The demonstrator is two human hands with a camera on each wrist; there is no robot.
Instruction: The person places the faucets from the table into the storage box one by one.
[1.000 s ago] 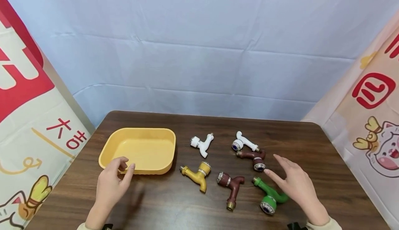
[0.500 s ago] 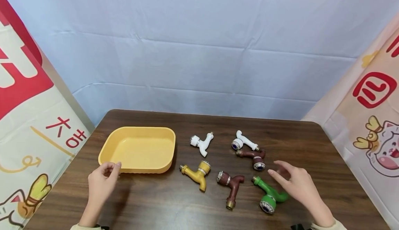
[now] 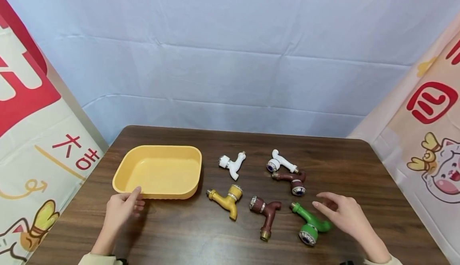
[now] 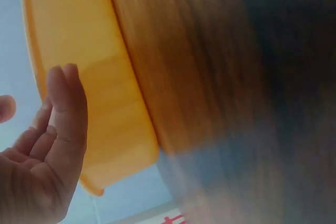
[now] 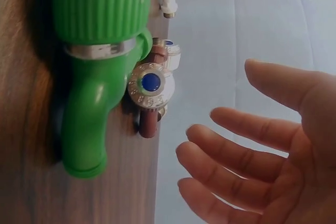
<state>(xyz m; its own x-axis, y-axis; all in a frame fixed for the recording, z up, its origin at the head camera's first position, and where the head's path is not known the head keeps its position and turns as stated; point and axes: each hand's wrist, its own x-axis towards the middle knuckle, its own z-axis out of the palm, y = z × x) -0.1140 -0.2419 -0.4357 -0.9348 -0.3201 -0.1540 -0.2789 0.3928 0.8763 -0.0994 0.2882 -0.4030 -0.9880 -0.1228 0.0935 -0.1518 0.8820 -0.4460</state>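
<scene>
At the front left corner of a yellow plastic tub [image 3: 163, 175], my left hand [image 3: 120, 213] overlaps the near rim, thumb and fingers apart with nothing between them. In the left wrist view its fingers [image 4: 68, 103] lie in front of the tub's side wall. Over to the right, my right hand [image 3: 346, 215] is just beside a green tap [image 3: 309, 226], fingers loosely bent and holding nothing. The right wrist view has the green tap [image 5: 94, 93] close by, apart from the spread fingers. A brown tap [image 3: 295, 182] lies beyond that hand.
Several more taps lie on the dark wood table [image 3: 201, 237]: a yellow one [image 3: 226, 202], another brown one [image 3: 267, 216], a white one [image 3: 233, 164] and a second white one [image 3: 282, 162] against the far brown tap. A pale cloth [image 3: 230, 57] hangs behind.
My left hand has moved left and a little lower at the tub's near rim. My right hand has drawn slightly right and back. The taps and tub stay in place.
</scene>
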